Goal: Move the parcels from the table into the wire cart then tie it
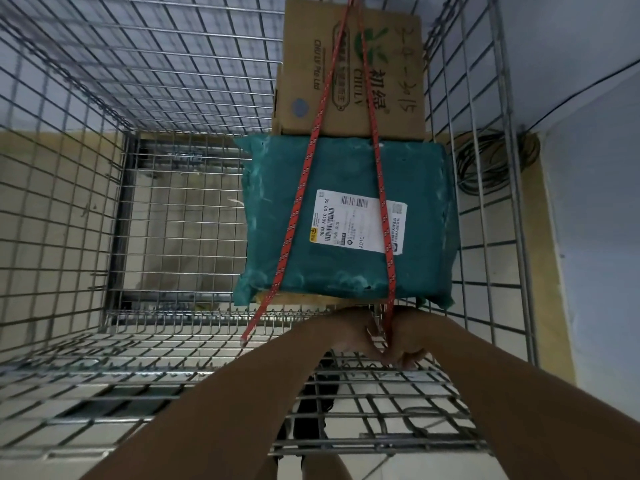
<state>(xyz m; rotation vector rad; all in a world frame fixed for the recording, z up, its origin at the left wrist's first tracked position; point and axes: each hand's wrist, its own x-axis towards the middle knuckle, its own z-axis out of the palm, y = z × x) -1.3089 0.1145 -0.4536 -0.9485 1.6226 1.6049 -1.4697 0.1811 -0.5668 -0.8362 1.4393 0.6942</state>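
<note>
Both hands are meeting at the near wall of the wire cart (pixel 104 188), just below the green parcel (pixel 346 220). The right hand (pixel 407 344) is curling its fingers around the right strand of the red rope (pixel 381 202) where that strand is coming down to the cart's near wire edge, and it is gripping the rope there. The left hand (pixel 353 332) is lying just beside it, touching it, with its fingers bending toward the same spot on the rope; the hands are overlapping, so I cannot tell whether the left hand is actually pinching the rope or only resting against the wire.

From the hands, the rope is running up and away over the green parcel in two strands that are closing together toward the far wall of the cart. The left strand is crossing the parcel's left part and its loose end is hanging free over the near wall, left of the hands. The right strand is crossing the white shipping label (pixel 358 221) on the parcel.

Beyond the green parcel, touching its far edge, a brown cardboard box (pixel 391 81) with green printing is sitting against the cart's far right corner, both strands passing over it.

Outside the cart's right wall, a coil of dark cable (pixel 467 168) is lying on the floor.
</note>
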